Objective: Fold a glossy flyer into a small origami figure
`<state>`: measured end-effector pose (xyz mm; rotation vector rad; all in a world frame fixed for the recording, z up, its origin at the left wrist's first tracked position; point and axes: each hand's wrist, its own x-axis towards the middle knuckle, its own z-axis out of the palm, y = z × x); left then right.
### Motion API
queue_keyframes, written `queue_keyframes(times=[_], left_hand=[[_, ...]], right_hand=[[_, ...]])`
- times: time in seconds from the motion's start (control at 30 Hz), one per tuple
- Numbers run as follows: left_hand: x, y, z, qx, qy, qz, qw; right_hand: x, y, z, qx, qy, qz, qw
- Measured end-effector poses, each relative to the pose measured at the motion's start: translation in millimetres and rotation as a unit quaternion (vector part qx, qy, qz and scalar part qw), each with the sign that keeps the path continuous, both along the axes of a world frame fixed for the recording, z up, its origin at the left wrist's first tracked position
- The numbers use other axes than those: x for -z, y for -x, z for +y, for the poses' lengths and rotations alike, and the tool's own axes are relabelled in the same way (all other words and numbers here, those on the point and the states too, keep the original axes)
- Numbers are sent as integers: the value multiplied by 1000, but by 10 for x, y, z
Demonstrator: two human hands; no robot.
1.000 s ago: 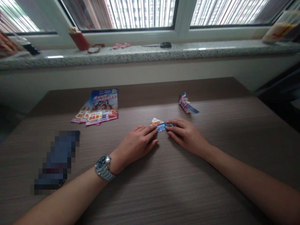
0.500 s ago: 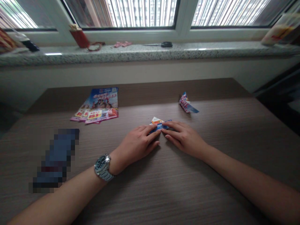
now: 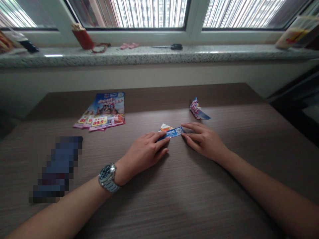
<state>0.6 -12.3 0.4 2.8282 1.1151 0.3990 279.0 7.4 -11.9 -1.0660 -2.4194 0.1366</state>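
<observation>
A small folded paper [image 3: 174, 132], blue with a printed square code at its right end, lies flat on the table. A white and orange corner sticks up behind its blue strip. My left hand [image 3: 146, 149] rests with outstretched fingers on the paper's left part, pressing it down and hiding some of it. At the paper's right end, my right hand [image 3: 205, 139] has its fingers apart, the tips at or just beside the edge. Beyond the right hand stands a folded paper shape [image 3: 196, 110] in pink, white and blue.
Several printed flyers [image 3: 108, 113] lie fanned at the table's back left. A blurred-out dark object [image 3: 58, 167] is left of my left forearm. On the stone windowsill [image 3: 149, 59] are scissors [image 3: 174, 46], a red container [image 3: 82, 37] and pink pieces [image 3: 129, 46].
My right hand has slid right along the paper to its end, uncovering the blue strip and its square code. The left hand stays on the paper.
</observation>
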Motion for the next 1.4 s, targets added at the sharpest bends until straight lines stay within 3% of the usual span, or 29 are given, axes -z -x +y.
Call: queue_keyframes(times=[0.33,0.6,0.77,0.87,1.13,1.27,1.4], left_hand=[[40,19,23,28,-8,15,999],[61,9,19,48,11,2,999],[73,42,61,49,11,20,999],[34,91,104,56,-1,18,998],[-157,143,93,6,-61,30,998],[-191,178,108,48,-35,50,997],[-260,222,146,51,33,74,995]], right_hand=[[25,45,-7,-13,-7,33,999],[59,170,-80,-74,48,-58,994],[66,175,-71,-70,56,-68,994],[68,166,-63,-66,59,-68,994],[58,158,-58,-65,63,-62,994],[61,159,-55,-67,64,-54,994],[67,158,-58,-68,67,-53,994]])
